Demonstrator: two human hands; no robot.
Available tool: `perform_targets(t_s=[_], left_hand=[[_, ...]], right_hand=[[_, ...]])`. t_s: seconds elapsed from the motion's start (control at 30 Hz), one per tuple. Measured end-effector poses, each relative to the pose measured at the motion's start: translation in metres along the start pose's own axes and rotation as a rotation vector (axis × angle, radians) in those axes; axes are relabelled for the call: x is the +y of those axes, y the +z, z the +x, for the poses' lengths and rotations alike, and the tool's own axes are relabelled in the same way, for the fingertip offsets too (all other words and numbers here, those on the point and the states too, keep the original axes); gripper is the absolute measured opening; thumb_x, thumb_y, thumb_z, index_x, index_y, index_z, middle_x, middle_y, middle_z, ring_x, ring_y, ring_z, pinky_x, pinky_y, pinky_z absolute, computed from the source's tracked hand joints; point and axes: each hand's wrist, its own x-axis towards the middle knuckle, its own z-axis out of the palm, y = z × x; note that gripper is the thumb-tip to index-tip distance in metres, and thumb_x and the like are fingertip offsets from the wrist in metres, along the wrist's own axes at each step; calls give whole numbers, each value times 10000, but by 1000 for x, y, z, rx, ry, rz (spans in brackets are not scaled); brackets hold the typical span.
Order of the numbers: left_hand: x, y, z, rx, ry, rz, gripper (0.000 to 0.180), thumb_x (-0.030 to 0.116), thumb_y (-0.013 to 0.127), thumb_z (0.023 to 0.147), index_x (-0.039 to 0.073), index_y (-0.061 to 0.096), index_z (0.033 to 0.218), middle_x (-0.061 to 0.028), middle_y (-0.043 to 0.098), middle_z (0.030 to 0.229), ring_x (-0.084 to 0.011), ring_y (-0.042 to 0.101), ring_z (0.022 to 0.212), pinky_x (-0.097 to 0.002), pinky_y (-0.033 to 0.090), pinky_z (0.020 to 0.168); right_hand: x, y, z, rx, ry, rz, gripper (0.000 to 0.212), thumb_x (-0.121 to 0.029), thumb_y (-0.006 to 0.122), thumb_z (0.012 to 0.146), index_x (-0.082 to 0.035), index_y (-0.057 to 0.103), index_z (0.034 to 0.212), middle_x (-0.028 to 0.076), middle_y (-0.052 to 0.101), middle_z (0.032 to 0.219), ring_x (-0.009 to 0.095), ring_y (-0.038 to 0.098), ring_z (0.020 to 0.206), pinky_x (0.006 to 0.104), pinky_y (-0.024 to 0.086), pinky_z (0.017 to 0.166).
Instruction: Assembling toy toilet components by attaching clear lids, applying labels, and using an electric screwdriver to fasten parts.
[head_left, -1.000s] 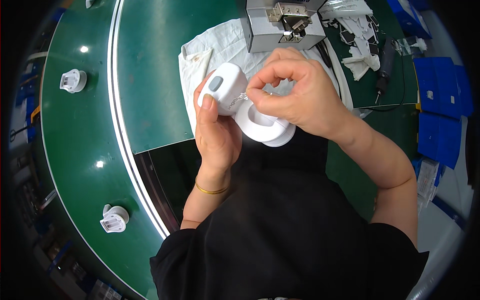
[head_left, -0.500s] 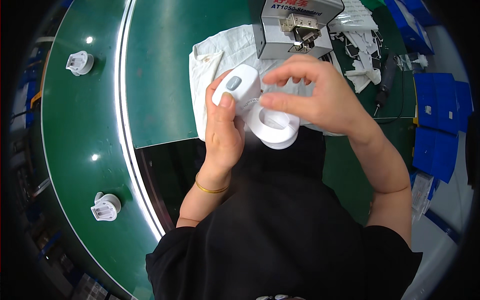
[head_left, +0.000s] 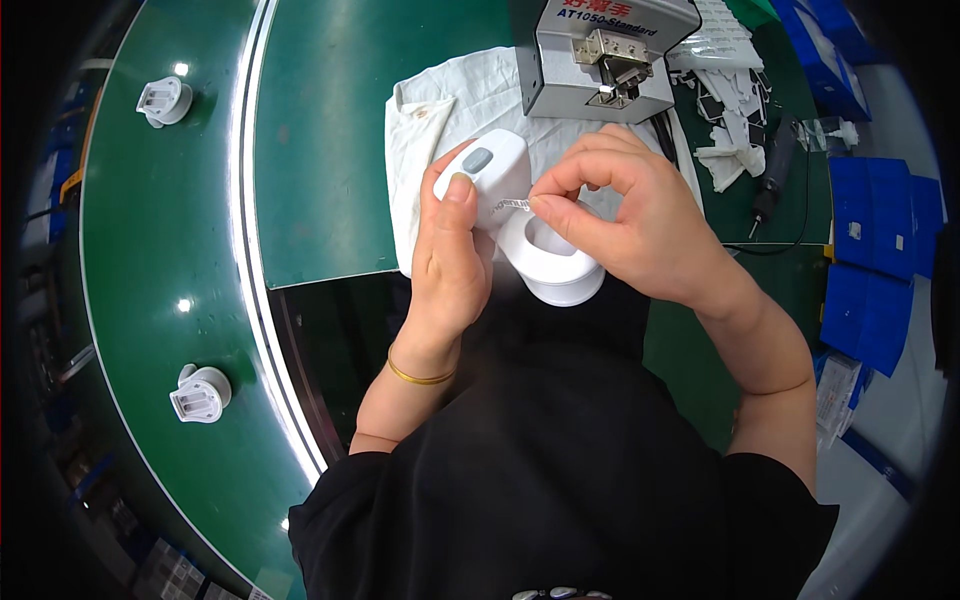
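a green tabletop (head_left: 330, 180) carries a creased white cloth (head_left: 415, 170), with a grey machine (head_left: 555, 80) standing at the cloth's far side. the right hand (head_left: 645, 220) has its thumb and forefinger pinched together, their tips at the edge of the grey lettering on a white device (head_left: 510, 185); whether anything thin sits between them cannot be told. the left hand (head_left: 450, 265) has its fingers curled part-closed around that device, thumb on its face. half a second ago the right thumb and forefinger stood apart; now they meet. the device is held up near the tabletop's near edge, its long axis slanting: the boxy end points up-left, the open ring (head_left: 565, 270) down-right. a small grey oval button (head_left: 478, 160) sits on the boxy end, just beyond the left thumb.
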Motion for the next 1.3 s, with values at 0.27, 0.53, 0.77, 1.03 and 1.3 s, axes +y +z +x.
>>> perform_targets(t_s=[0.27, 0.53, 0.77, 1.03, 1.3], left_hand=[[-6, 0, 2, -9, -56, 15, 463, 344, 339, 1031, -8, 409, 1324, -119, 518, 1238, -166, 494, 1114, -302, 384, 972], [-3, 0, 1, 28, -82, 28, 462, 350, 343, 1032, -1, 415, 1324, -121, 521, 1237, -166, 502, 1116, -307, 391, 978], [-5, -4, 7, -8, -103, -53, 441, 327, 341, 1031, 1, 419, 1318, -123, 535, 1218, -165, 511, 1109, -307, 405, 966], [19, -22, 27, 25, 188, 217, 375, 237, 416, 1016, 0, 404, 1306, -109, 553, 1187, -148, 520, 1069, -284, 415, 941], [40, -52, 132, 52, 335, 249, 352, 211, 414, 930, 54, 471, 1239, -79, 542, 1141, -157, 504, 1007, -297, 405, 908]], right_hand=[[1, -7, -2, -57, 119, 89, 73, -98, 711, 790, -37, 700, 828, 6, 628, 771, 125, 497, 787, 269, 392, 746], [-4, -10, -1, -87, 156, 148, 60, -92, 701, 781, -36, 691, 800, -5, 606, 746, 106, 493, 751, 264, 367, 718], [1, -17, 5, -42, 323, 277, 74, -102, 696, 799, -29, 690, 808, -33, 620, 774, 57, 487, 737, 236, 365, 706], [2, -28, 11, 34, 397, 362, 97, -101, 686, 845, -6, 680, 865, -36, 625, 790, 30, 509, 724, 196, 403, 666], [-17, -61, 13, 35, 199, 485, 279, -62, 657, 867, -5, 603, 1134, 25, 635, 1018, 88, 574, 910, 242, 452, 841]])
